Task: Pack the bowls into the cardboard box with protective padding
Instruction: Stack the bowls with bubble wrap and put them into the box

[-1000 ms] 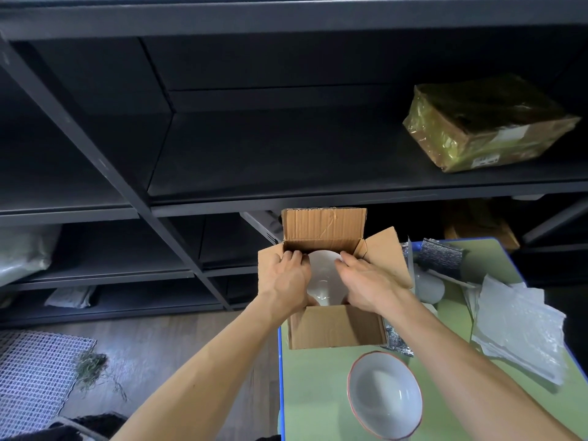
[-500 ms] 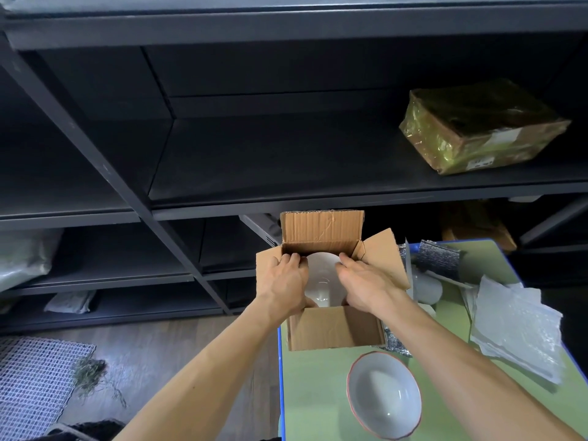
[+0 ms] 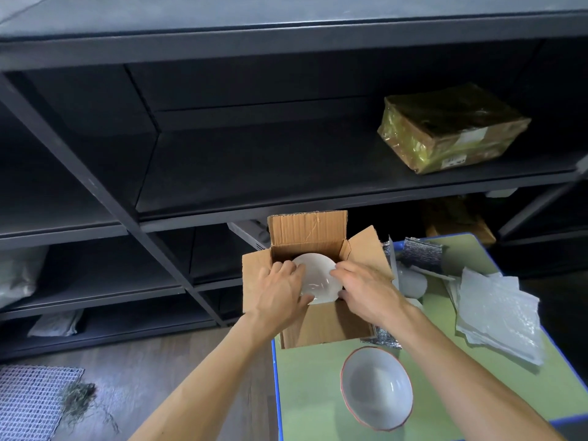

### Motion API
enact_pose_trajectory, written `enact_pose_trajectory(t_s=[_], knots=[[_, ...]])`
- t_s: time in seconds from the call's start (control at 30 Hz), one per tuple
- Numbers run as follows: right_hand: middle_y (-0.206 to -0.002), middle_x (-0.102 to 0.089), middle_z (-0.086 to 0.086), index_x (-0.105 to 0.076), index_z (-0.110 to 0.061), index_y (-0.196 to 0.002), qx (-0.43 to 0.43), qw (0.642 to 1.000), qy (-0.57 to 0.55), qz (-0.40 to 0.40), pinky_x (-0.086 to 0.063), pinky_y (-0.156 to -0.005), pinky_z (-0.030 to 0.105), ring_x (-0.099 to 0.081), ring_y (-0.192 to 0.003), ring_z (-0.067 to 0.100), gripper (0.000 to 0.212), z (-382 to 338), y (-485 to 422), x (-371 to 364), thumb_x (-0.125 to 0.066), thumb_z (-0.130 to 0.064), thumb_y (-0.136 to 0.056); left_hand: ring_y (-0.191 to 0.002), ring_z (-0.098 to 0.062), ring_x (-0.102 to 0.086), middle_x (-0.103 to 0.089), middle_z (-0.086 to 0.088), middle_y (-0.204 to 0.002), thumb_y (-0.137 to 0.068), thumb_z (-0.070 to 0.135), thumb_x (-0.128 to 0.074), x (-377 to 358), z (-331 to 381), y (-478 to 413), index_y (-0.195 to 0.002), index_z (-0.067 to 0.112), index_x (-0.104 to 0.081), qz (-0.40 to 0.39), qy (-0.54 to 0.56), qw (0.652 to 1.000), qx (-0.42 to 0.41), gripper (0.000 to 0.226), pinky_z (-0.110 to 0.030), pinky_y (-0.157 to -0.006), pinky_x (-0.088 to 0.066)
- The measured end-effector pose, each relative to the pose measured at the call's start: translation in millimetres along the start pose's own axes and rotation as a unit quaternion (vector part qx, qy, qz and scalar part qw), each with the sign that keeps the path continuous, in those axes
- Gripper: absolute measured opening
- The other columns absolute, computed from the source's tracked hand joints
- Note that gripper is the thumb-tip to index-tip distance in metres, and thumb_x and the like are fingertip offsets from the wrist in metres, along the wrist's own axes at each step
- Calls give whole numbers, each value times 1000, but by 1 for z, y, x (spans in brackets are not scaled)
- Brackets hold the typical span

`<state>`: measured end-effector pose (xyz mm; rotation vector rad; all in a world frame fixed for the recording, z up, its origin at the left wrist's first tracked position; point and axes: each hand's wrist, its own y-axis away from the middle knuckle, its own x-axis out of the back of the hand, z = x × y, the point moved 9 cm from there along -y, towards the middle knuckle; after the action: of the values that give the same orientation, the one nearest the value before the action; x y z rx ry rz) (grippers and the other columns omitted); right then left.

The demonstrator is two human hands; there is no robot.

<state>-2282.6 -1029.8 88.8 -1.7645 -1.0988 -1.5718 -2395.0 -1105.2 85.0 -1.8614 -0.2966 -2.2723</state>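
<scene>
One box [image 3: 327, 327] stands at mid-frame on the far left corner of the green table [image 3: 310, 396], with three flaps in view: the back one upright, the left and right ones splayed outward. Two bowls show plainly. The white bowl [image 3: 318, 276] sits tilted in the box's open mouth, held between the two hands: the left hand [image 3: 280, 292] grips its left rim, fingers curled over the edge and thumb under the lower edge, and the right hand [image 3: 366, 291] grips its right rim the same way. The red-rimmed bowl [image 3: 377, 388] stands upright on the table at lower centre, near the box's front wall and apart from both hands, below the right forearm. Just right of the box lies one pale round thing [image 3: 410, 281]; whether it is a third bowl cannot be told. Two silver pads are visible, one [image 3: 421, 254] at the table's far edge and one [image 3: 383, 340] poking out from under the box's right front corner. One stack of bubble wrap [image 3: 499, 316] lies at the right of the frame; its sheets cannot be counted. On the dark shelving [image 3: 286, 173] in the upper right sits one wrapped parcel [image 3: 451, 130], and one mesh mat [image 3: 28, 399] lies on the floor at lower left.
</scene>
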Motion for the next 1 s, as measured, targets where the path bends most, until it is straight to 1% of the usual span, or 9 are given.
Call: enact_pose_trajectory(t_s=[0.07,0.13,0.2,0.3,0.4,0.53,0.73,0.87,1.0], knots=[[-128,-58,-1,-60,-15,-130,6,999,-31,21,-45,-98,37,-54,-119,24,36,2,13,6,-59,-15,-94,-112,-23,-49,-55,0,-131,-95,49,-50,2,14,6,-138,24,-50,4,35,999,-13,49,-35,-90,-39],[-128,-60,-1,-61,-15,-130,1,998,-55,39,-42,-102,36,-53,-121,24,36,8,27,12,-58,-14,-94,-111,-24,-50,-58,0,-125,-96,46,-50,5,31,10,-134,24,-55,14,61,998,-28,43,-36,-88,-39],[-124,-61,-3,-64,-16,-128,-14,995,-75,58,-45,-98,36,-52,-118,23,36,17,44,19,-57,-12,-92,-107,-25,-53,-61,-1,-114,-97,42,-52,9,51,9,-126,22,-60,23,87,995,-46,36,-37,-85,-41],[-118,-60,-8,-65,-21,-120,-41,992,-87,85,-49,-85,36,-52,-113,19,31,36,71,31,-57,-13,-92,-93,-28,-56,-62,-4,-96,-95,32,-53,13,89,8,-109,16,-65,29,139,986,-88,24,-42,-80,-45],[-116,-60,-10,-64,-24,-120,-77,990,-86,83,-48,-82,34,-53,-113,16,28,61,96,32,-59,-18,-93,-85,-26,-56,-60,-2,-89,-96,29,-51,12,127,10,-101,17,-63,40,159,978,-127,17,-42,-74,-45],[-119,-58,-12,-61,-28,-126,-128,985,-102,52,-46,-81,32,-53,-115,13,29,105,127,18,-56,-25,-97,-89,-23,-58,-63,0,-92,-95,32,-54,-2,177,11,-105,20,-64,37,174,970,-164,19,-36,-74,-46],[-129,-57,-10,-59,-29,-132,-232,967,-106,7,-48,-92,35,-52,-122,14,33,191,179,-16,-54,-32,-99,-108,-24,-59,-64,0,-116,-99,37,-48,-54,242,-17,-126,22,-58,-68,158,969,-177,33,-38,-85,-49],[-128,-58,-6,-59,-30,-129,-310,943,-120,-17,-49,-90,38,-53,-121,19,33,250,223,-38,-54,-30,-97,-107,-24,-62,-63,-2,-118,-99,40,-48,-91,277,-44,-129,20,-56,-119,138,970,-160,37,-34,-84,-50],[-128,-56,-2,-57,-25,-130,-360,925,-119,-37,-49,-91,40,-49,-123,24,36,296,260,-52,-53,-27,-95,-103,-29,-64,-64,-7,-119,-100,42,-47,-126,306,-76,-124,14,-56,-162,87,973,-137,38,-40,-85,-54]])
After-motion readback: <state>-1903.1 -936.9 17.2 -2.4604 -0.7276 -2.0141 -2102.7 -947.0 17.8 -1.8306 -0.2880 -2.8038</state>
